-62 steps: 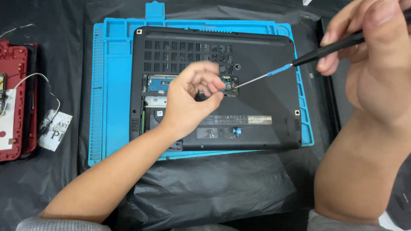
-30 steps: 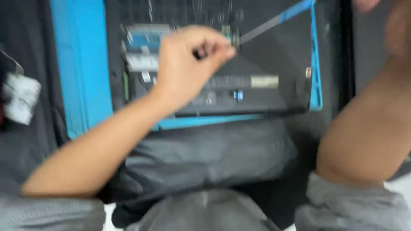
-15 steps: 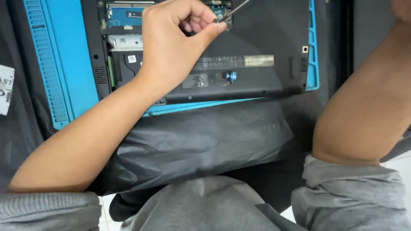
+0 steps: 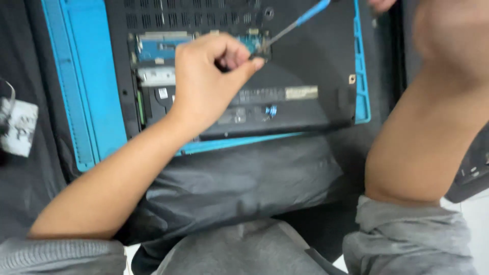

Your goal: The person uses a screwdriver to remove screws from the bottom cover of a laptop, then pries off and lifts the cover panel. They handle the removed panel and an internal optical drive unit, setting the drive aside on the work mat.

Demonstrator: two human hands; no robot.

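The blue work mat (image 4: 84, 86) now fills only the upper part of the head view, its far edge cut off, where two seconds ago the whole mat and a red device off to its left were visible; the view has dropped toward the person's lap and closed in, then steadied after a blurred swing. On the mat lies the black laptop (image 4: 316, 61), underside up, just as it lay before, with its open service bay (image 4: 153, 66) on the laptop's left half showing a blue circuit card and a silver bracket. The left hand (image 4: 206, 84) has stayed over that bay throughout; its thumb and forefinger are pressed together in a pinch at the bay's right edge, but what sits between them is too small to make out. The screwdriver (image 4: 290, 28), blue-collared with a thin steel shaft, slants down from the laptop's upper right to meet those fingertips, much as it did earlier. The right hand (image 4: 382, 5) has nearly left the view: only a sliver shows past the laptop's top right corner, so its grip cannot be told. Judging by this, the same spot at the bay's rim remains the point being worked, with only the viewpoint changed. A small white tag (image 4: 18, 127) lies well left of the mat.
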